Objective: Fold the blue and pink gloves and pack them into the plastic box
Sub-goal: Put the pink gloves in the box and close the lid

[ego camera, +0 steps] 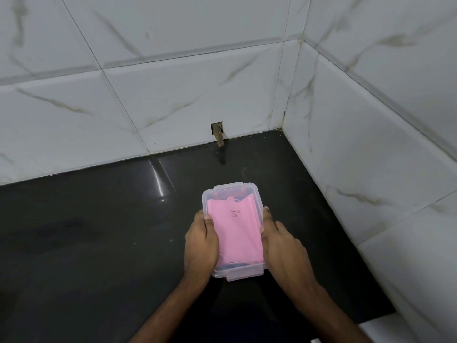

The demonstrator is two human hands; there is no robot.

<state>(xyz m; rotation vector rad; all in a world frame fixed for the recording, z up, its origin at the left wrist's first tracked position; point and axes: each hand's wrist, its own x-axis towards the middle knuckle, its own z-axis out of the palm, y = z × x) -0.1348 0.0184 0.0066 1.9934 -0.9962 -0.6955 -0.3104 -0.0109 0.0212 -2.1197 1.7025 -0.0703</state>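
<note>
1. We cannot see the long side walls of the plastic box: the left hand covers the 9 o'clock wall, the right hand the 3 o'clock wall.
2. Fingertips of both hands are hidden behind the box sides; only the thumbs show on the lid.
3. Pink glove reads as a flat folded slab through the cloudy lid; its fingers cannot be made out.
4. Dark mark on the pink, toward 12 o'clock, too small to read.
5. Blue glove: only a faint bluish tinge at the 6 o'clock end, unsure.
6. Both forearms are cut off by the bottom edge.
7. Brown stub at the wall base is too blurred to identify.
</note>
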